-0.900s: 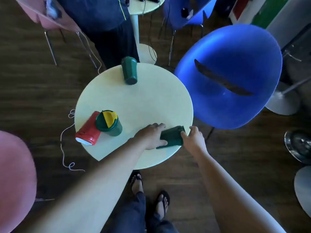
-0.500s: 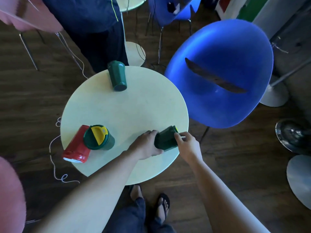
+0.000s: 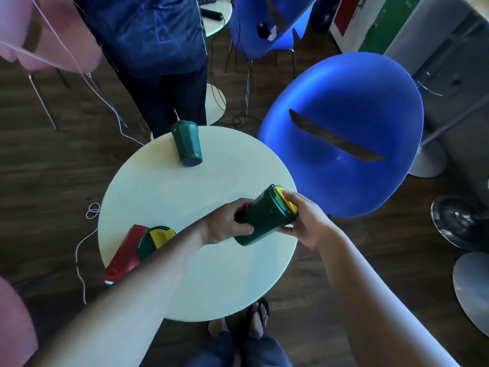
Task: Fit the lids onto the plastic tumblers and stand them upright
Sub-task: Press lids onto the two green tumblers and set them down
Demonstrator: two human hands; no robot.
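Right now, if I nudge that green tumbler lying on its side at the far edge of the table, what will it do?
The far green tumbler lies on its side near the round table's rim, so it would probably roll, curving since it tapers. It looks like rigid plastic, likely light, and could drop off.

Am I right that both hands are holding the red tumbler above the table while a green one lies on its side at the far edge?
Not quite: the head view shows the left hand and right hand holding a green tumbler. The red tumbler lies on the table. The far green tumbler does lie sideways.
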